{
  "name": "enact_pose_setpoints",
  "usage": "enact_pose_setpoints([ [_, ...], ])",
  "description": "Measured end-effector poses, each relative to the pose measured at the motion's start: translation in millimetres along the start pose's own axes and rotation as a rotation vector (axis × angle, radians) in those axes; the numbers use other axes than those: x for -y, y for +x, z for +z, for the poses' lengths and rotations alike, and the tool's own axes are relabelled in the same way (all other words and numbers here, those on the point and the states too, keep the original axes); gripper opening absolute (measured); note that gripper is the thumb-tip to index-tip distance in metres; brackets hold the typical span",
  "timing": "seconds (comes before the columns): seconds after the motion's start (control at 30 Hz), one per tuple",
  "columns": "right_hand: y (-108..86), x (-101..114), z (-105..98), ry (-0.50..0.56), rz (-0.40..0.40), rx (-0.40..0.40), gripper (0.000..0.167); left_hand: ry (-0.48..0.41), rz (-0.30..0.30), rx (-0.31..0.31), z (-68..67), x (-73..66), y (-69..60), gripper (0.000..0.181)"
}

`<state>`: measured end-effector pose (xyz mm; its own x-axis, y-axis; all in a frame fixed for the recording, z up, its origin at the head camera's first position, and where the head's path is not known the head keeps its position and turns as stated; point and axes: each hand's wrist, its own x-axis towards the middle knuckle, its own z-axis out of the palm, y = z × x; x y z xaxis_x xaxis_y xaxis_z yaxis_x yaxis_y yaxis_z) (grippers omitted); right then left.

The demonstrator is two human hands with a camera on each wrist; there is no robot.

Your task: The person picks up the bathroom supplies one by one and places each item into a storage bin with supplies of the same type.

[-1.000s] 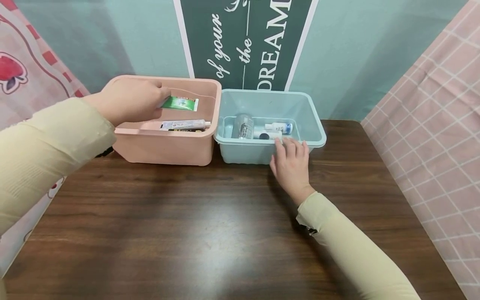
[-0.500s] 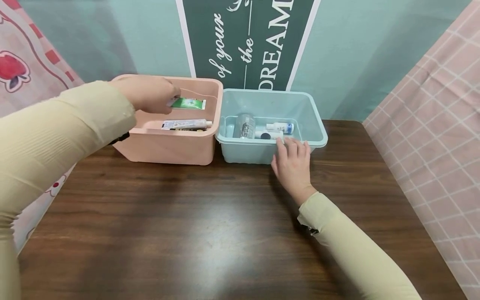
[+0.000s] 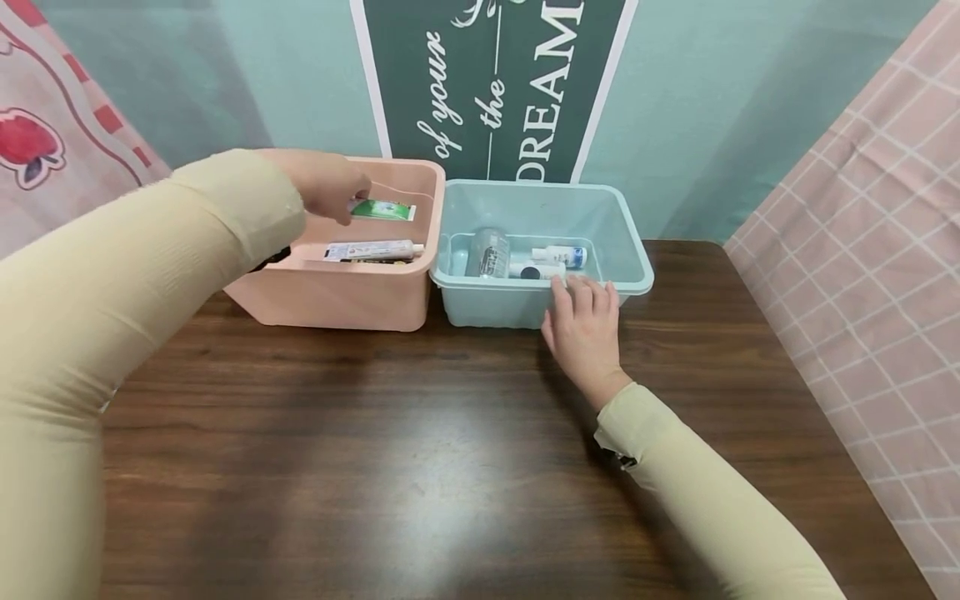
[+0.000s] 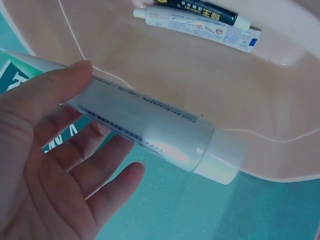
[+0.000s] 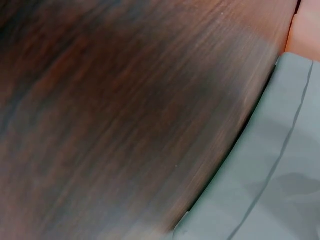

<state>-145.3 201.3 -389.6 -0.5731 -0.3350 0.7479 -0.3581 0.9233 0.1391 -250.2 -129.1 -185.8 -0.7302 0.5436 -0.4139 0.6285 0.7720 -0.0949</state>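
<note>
My left hand (image 3: 330,185) pinches a green and white toothpaste tube (image 3: 384,210) over the pink bin (image 3: 337,298). In the left wrist view the tube's pale back and white cap (image 4: 220,156) show; the thumb lies on top, fingers beneath. Inside that bin lie a white toothpaste tube (image 4: 200,27) and a black one (image 4: 200,9), side by side. My right hand (image 3: 587,340) rests its fingertips on the near rim of the light blue bin (image 3: 491,308). No part of that hand shows in the right wrist view.
The blue bin holds a clear bottle (image 3: 489,254) and two small white bottles, one with a blue end (image 3: 566,257). Both bins stand side by side at the back of the dark wooden table (image 3: 375,433), near a green cloth wall (image 3: 705,100).
My left hand has moved right with the green and white tube over the pink bin. The right hand has stayed on the blue bin's rim.
</note>
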Motion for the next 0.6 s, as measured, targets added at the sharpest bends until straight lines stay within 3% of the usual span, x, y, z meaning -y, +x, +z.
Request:
enact_pose_setpoints([
  [0.33,-1.2,0.6,1.1,-0.006,-0.001,0.033,0.048,-0.081,-0.133,0.048,-1.5,0.9,20.6,0.036],
  [0.6,0.0,-1.1,-1.2,-0.026,-0.007,0.014,0.050,-0.091,-0.143,0.057,-5.1,7.0,31.6,0.037],
])
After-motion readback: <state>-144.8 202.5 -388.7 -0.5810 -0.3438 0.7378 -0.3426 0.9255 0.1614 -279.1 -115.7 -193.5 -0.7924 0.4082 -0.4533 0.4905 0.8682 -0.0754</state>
